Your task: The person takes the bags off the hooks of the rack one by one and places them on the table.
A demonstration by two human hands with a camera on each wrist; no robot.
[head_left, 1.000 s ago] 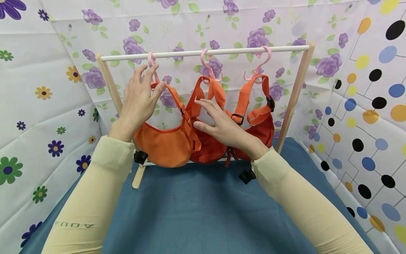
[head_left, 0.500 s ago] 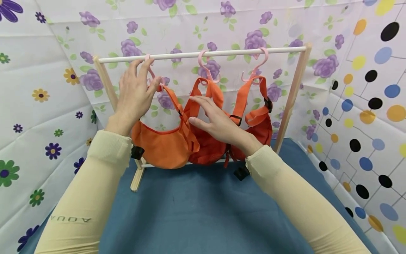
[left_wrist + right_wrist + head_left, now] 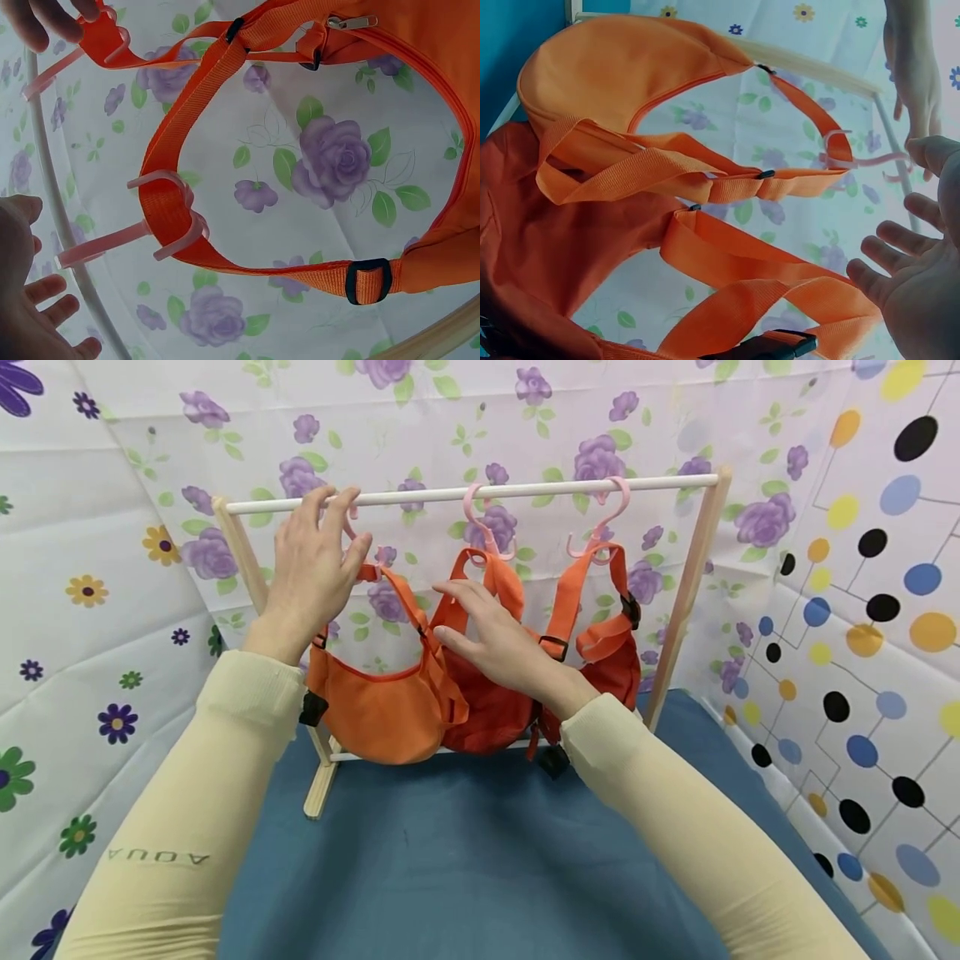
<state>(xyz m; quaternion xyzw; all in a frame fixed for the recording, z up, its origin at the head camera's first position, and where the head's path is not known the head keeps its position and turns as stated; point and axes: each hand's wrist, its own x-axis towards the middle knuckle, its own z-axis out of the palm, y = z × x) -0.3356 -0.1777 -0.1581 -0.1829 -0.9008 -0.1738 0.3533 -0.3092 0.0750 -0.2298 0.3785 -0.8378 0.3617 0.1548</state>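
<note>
An orange shoulder bag (image 3: 386,714) hangs by its strap from a pink hanger (image 3: 112,241) on a white rod (image 3: 420,496). My left hand (image 3: 311,556) is raised beside this hanger, fingers loosely bent at the rod, holding nothing. In the left wrist view its fingers lie spread next to the hook. My right hand (image 3: 495,639) hovers in front of a darker red-orange bag (image 3: 480,710), fingers extended. In the right wrist view that palm faces the straps. A third, red bag (image 3: 611,677) hangs at the right, partly behind my right wrist.
The rod belongs to a rack with wooden side posts (image 3: 690,602) and a wooden foot (image 3: 321,789). Two more pink hangers, one in the middle (image 3: 483,527) and one at the right (image 3: 611,514), carry the other bags. Blue cloth (image 3: 450,852) covers the table; patterned sheets surround it.
My left hand has risen slightly, bringing its fingertips up to the rod. My right hand has shifted a little left and up. The bags stay hanging, and the whole head view has drifted slightly.
</note>
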